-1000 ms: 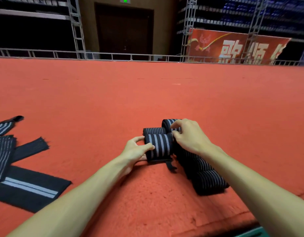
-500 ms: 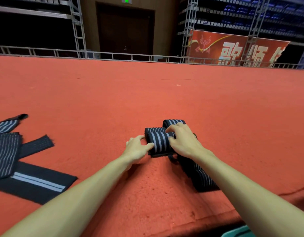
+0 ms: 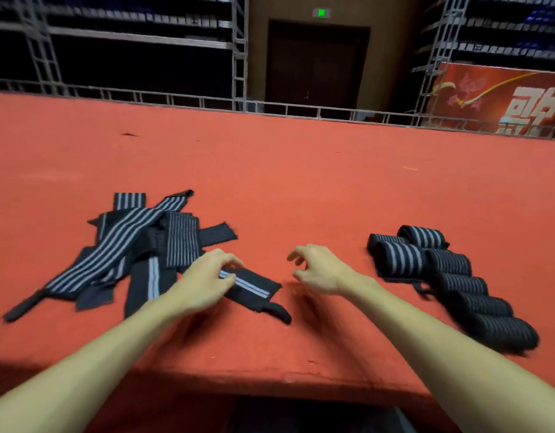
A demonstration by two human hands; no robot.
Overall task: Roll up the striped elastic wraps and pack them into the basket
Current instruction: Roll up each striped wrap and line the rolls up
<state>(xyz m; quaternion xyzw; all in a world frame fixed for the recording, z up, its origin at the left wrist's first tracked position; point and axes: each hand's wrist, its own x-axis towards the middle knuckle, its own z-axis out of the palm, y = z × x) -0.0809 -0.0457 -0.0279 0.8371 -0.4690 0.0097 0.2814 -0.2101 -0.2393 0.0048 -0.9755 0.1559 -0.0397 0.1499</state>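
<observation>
On the red table (image 3: 270,182), unrolled wraps (image 3: 113,245) lie heaped at my left and finished rolls (image 3: 457,282) lined up clear at my right, so my left grip (image 3: 204,282) curls onto the nearest flat wrap (image 3: 254,287), pinching or not I cannot tell, my right grip (image 3: 320,271) spread, empty.

Black wraps (image 3: 138,245) with grey stripes on red carpet (image 3: 301,170).

dim backdrop, motion blur, bowed edges
</observation>
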